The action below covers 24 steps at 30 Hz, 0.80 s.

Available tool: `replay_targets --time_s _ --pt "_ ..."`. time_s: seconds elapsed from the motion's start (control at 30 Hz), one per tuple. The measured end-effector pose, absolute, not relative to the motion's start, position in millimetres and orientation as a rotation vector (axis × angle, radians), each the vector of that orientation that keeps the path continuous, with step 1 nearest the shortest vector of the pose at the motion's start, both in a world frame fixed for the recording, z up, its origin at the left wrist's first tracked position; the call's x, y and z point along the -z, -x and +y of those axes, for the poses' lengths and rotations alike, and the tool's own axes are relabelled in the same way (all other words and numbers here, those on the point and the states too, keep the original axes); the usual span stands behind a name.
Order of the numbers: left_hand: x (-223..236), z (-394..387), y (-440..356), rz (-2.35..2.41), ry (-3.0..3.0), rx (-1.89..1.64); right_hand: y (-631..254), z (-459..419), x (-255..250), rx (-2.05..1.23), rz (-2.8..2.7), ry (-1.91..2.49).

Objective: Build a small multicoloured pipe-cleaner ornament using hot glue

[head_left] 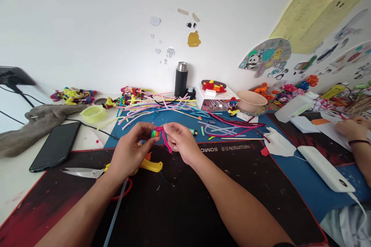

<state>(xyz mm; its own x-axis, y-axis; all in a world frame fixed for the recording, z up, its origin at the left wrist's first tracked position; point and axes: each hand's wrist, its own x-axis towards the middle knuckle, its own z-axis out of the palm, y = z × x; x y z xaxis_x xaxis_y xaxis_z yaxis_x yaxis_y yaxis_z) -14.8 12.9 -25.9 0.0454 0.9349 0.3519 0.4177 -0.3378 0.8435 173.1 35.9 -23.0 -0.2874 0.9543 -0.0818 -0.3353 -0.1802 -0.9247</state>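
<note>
Above the black desk mat (pixel 188 204), my left hand (pixel 130 150) pinches a small green, orange and pink pipe-cleaner piece (pixel 155 133). My right hand (pixel 181 141) pinches a magenta pipe cleaner (pixel 166 141) that loops from that piece and curves down between the two hands. Both hands are closed and nearly touch. Under my left hand lie yellow-handled scissors (pixel 87 171) with their blades pointing left.
Several loose pipe cleaners (pixel 162 108) spread over the blue mat behind. A phone (pixel 55 146), yellow tape roll (pixel 93 114), dark flask (pixel 181 79), beige bowl (pixel 251 101) and white power bank (pixel 324 168) stand around. Another person's hand (pixel 352 128) rests at the right edge.
</note>
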Motion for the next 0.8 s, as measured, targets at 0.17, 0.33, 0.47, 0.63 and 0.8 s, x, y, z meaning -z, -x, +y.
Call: replay_targets --time_s 0.17,0.33,0.47,0.63,0.8 --pt "26.5 13.8 16.1 1.397 -1.790 -1.299 -171.5 36.3 23.3 -1.667 -1.053 0.881" --pt "26.1 13.6 16.2 1.407 -1.802 -1.291 -171.9 36.5 23.0 -1.679 -1.048 0.874" --pt "26.9 13.3 16.5 1.384 -1.840 -1.278 -172.2 37.2 26.4 -1.682 -1.074 0.862" --pt "27.3 13.5 16.9 1.382 -1.888 -1.275 -172.6 37.7 30.2 -1.689 -1.107 0.848" --pt "28.3 14.5 16.5 1.404 -1.923 -1.277 -173.1 37.9 31.1 -1.712 -1.108 0.848"
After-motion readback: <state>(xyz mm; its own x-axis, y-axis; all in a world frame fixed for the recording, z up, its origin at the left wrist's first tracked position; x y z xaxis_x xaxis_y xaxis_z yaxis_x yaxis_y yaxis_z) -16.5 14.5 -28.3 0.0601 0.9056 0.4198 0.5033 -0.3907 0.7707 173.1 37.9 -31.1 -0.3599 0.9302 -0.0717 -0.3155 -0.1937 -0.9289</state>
